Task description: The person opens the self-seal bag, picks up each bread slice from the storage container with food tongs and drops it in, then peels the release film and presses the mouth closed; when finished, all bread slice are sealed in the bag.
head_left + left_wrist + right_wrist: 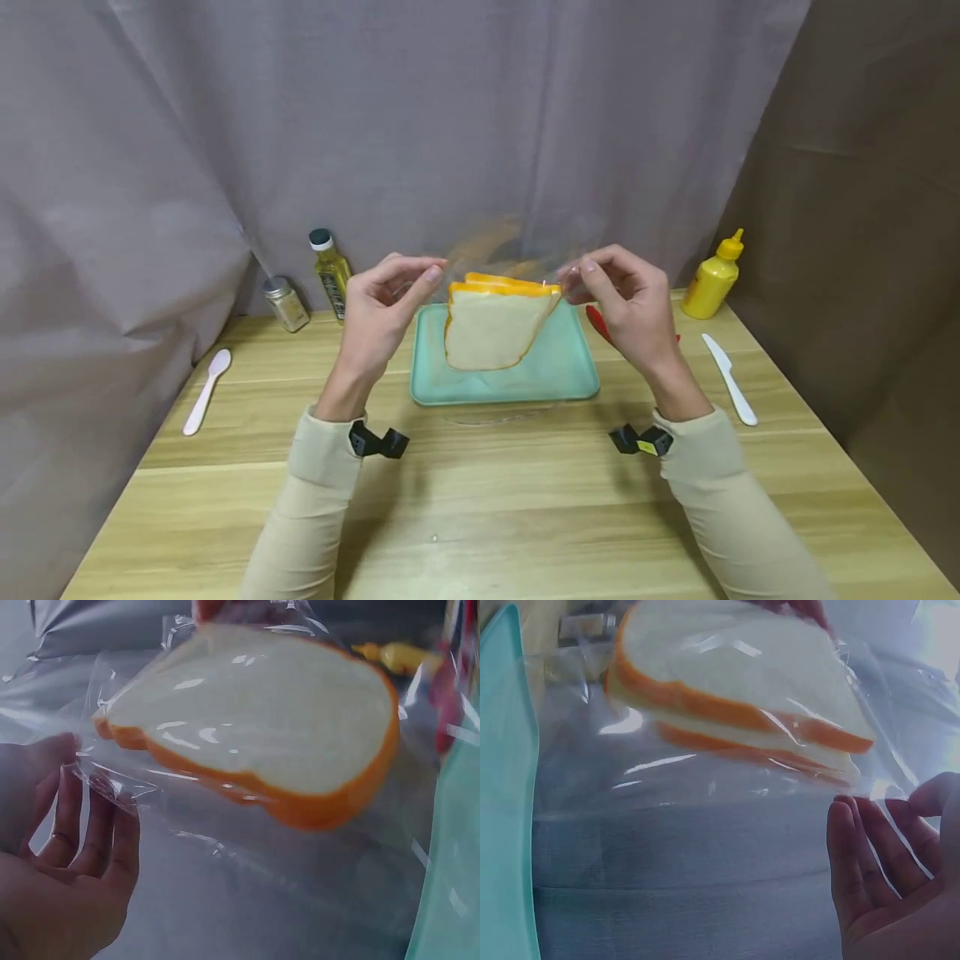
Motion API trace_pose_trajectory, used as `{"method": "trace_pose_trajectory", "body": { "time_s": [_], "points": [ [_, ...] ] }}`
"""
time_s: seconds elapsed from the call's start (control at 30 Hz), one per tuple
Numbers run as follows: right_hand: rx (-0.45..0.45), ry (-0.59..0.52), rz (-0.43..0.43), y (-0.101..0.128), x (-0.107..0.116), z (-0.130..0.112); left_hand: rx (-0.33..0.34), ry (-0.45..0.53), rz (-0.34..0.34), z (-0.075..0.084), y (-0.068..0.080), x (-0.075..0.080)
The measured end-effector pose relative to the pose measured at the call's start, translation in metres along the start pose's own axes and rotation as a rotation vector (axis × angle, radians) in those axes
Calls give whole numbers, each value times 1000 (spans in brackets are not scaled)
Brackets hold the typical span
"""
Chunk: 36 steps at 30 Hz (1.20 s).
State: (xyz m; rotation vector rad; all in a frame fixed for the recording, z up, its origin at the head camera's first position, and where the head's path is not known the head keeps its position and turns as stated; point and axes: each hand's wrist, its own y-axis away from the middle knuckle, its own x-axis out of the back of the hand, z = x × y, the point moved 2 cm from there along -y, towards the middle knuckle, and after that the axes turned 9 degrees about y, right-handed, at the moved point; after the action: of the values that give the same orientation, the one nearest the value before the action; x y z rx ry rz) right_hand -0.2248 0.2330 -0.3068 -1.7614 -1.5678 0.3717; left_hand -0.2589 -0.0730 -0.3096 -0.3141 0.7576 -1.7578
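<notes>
Bread slices [498, 329] with orange-brown crusts sit inside a clear plastic bag [217, 851], held up over a mint-green tray [510, 389]. My left hand [384, 312] pinches the bag's edge at one side between thumb and fingers. On the other side my right hand [626, 304] pinches the bag's opposite edge. In the right wrist view two slices of bread [735, 667] lie face to face, with the right hand [900, 862] at the plastic beside their corner. The left wrist view shows the left hand [75, 847] on the clear film, next to the crust.
A white spoon [207, 392], a spice jar [287, 305] and a dark-capped bottle [331, 275] are on the left. To the right are a yellow squeeze bottle [712, 279] and a white knife [730, 379]. A red item [597, 323] lies partly behind the right hand.
</notes>
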Motion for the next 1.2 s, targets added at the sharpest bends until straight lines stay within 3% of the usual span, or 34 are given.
{"method": "trace_pose_trajectory", "body": {
  "time_s": [0.23, 0.43, 0.5, 0.63, 0.7, 0.9, 1.1, 1.2],
  "points": [
    [9, 74, 40, -1, 6, -1, 47, 237, 28, 3, 0, -1],
    [71, 30, 4, -3, 5, -6, 84, 112, -70, 10, 3, -7],
    [83, 21, 28, -4, 6, -8, 72, 104, -33, 11, 2, -9],
    [58, -16, 99, -5, 11, -10, 36, 156, 103, 10, 0, -6],
    [40, -34, 98, -4, 11, -10, 42, 190, 125, 8, 0, -5],
    [15, -69, -4, -5, 8, -7, 68, 283, 169, 4, 1, -11],
    [-69, -98, -217, -1, -1, 3, 152, 400, 289, -1, 1, -14],
    [-68, -78, -233, 1, -6, 6, 156, 417, 297, -1, 1, -14]
  ]
}}
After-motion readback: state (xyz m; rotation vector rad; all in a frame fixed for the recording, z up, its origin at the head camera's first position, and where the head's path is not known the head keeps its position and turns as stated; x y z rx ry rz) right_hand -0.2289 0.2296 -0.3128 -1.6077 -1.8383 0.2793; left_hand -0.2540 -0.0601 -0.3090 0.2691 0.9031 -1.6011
